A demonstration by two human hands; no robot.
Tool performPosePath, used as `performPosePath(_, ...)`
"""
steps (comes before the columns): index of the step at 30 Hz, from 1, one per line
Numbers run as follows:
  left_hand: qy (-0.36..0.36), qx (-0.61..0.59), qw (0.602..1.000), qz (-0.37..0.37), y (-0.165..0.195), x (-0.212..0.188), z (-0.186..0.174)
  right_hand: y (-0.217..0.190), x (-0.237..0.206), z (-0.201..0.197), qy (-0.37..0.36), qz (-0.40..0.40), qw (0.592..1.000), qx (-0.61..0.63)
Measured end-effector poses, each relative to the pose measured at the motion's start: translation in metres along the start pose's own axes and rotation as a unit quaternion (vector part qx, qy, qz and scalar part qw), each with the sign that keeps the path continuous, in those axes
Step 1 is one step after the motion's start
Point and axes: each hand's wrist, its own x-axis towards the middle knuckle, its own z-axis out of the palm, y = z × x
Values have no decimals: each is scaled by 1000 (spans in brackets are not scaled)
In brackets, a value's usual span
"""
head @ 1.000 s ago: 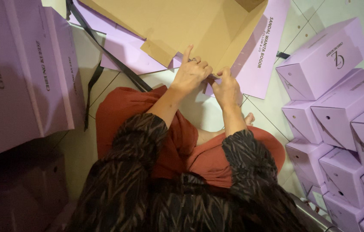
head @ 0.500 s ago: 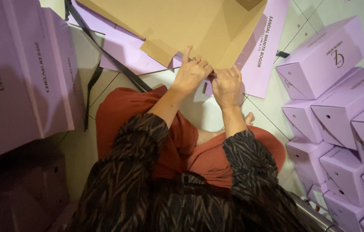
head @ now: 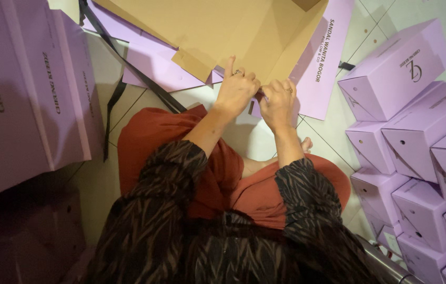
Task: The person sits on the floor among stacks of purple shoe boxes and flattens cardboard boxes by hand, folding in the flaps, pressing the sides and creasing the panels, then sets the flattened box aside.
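Note:
A flat, unfolded box blank [head: 218,26], brown inside and lilac outside, lies on the tiled floor in front of me. My left hand [head: 236,89] grips its near edge, fingers curled and index finger raised. Right beside it, my right hand [head: 278,102] pinches the same edge at a small flap. The two hands almost touch. I sit on the floor with red trousers and dark patterned sleeves below the hands.
Folded lilac boxes [head: 417,142] are stacked at the right. A pile of flat lilac blanks [head: 28,94] leans at the left. A black strap [head: 123,68] runs across the floor by the blank. White floor tiles [head: 254,137] show between my knees.
Both hands stay on the blank's near edge; my right hand has shifted slightly closer to my left and the fingers have reworked the flap.

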Motion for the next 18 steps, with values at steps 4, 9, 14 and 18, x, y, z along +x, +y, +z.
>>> performPosePath(4,-16,-9,1000,-11,0,0,-2,0,0,-6,-20,27,999,28)
performPosePath(9,0,-17,999,-27,-2,-2,-1,-2,5,-10,5,56,990,131)
performPosePath(14,21,-39,998,-38,-3,-2,1,-8,5,-20,-30,49,995,84)
performPosePath(18,30,-79,996,-26,-7,-2,-1,-14,8,-27,-46,52,996,58)
